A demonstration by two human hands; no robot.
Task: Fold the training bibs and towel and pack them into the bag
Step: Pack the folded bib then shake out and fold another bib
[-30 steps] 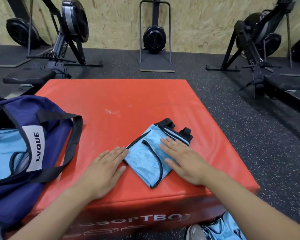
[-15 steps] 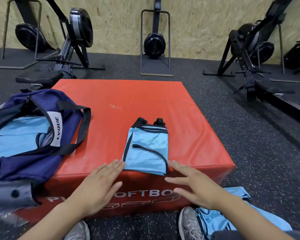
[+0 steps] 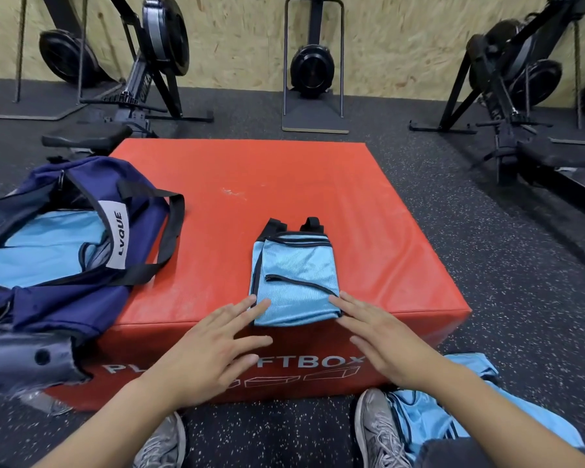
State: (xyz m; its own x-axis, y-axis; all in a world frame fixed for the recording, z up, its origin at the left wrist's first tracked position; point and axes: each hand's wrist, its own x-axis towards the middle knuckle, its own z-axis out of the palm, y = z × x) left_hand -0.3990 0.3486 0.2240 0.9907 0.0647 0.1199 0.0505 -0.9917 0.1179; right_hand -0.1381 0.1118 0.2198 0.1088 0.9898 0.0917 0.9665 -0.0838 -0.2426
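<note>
Folded bib point(image 3: 296, 282) lies flat on the red soft box point(image 3: 368, 211), just ahead of both hands, at the box's near edge. Its long axis runs straight away from the person, black strap ends at the far end, folded edge nearest the fingers.

Left hand point(image 3: 213, 349): fingers straight and spread, holding nothing; two fingertips touch the bib's near-left corner. Right hand point(image 3: 382, 342): also flat and splayed, empty, its forefinger laid against the near-right corner. The two hands bracket the near edge, about equally close (neither has a clear advantage in reach).

Bag point(image 3: 48, 282) sits well off to the left of the left hand, partly on the box, mouth gaping, pale blue cloth already inside. So the carry goes leftward across the left hand's side; my reading is that the left hand is better placed to lead the bib in, or both slide under and lift together.

Materials: bib is thin, sheeny light-blue mesh with black piping, limp, likely to unfold if lifted by one corner. Box skin is smooth vinyl, slightly scuffed. Bag is soft navy fabric with black webbing handles.

More blue cloth point(image 3: 453, 417) lies on the speckled rubber floor below the right forearm, by the right shoe, apparently not yet folded.
</note>
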